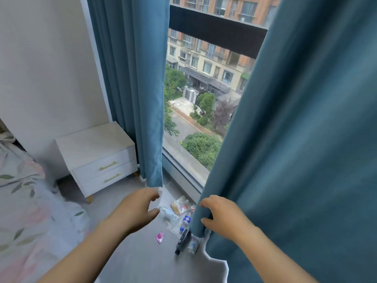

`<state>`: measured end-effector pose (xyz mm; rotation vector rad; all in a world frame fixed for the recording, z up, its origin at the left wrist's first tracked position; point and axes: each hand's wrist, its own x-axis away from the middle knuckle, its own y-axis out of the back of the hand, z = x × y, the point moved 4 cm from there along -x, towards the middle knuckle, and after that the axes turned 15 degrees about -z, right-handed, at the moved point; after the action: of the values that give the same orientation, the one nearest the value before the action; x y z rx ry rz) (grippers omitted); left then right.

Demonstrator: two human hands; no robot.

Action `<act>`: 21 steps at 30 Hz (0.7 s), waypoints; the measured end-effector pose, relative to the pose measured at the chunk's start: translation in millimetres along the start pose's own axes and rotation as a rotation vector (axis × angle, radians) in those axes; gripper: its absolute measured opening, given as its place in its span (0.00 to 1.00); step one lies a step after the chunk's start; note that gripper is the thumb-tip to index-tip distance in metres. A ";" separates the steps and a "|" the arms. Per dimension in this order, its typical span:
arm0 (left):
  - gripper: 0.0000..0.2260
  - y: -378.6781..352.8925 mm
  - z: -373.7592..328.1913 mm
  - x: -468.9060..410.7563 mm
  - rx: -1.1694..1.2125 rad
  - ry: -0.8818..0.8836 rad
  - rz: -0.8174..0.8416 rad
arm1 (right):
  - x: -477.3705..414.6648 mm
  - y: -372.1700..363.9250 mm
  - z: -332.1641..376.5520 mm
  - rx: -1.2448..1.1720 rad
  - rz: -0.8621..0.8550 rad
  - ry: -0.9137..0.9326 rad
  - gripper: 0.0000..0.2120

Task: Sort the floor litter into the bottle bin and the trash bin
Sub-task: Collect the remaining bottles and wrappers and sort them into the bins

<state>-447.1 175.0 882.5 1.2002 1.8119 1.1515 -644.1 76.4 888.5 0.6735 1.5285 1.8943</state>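
Gripping the edge of the right curtain [285, 160] with my right hand [222, 215], fingers and thumb curled round the fabric, I hold my left hand [136, 211] apart from that curtain, its fingers loosely curled, holding nothing. The litter lies on the floor [142, 260] by the curtain's lower edge: clear wrappers [179, 207], a blue-capped bottle [186, 219], a dark bottle [183, 241] just beside it, and a pink wrapper [159, 237] farther off.

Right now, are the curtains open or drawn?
Partly open: the window shows between the left curtain and right curtain, whose edge the right hand grips.
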 end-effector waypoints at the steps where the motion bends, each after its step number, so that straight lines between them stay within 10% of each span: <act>1: 0.17 -3.7 5.4 -5.2 0.005 0.006 0.014 | -7.0 -5.1 0.7 -0.002 0.011 0.000 0.19; 21: 0.15 -104.3 50.1 -176.9 0.008 0.220 0.120 | -219.6 -102.5 -82.7 -0.089 0.175 0.080 0.17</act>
<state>-376.8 5.6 777.4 1.2414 1.9273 1.3929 -537.7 -123.1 768.2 0.7192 1.4646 2.1294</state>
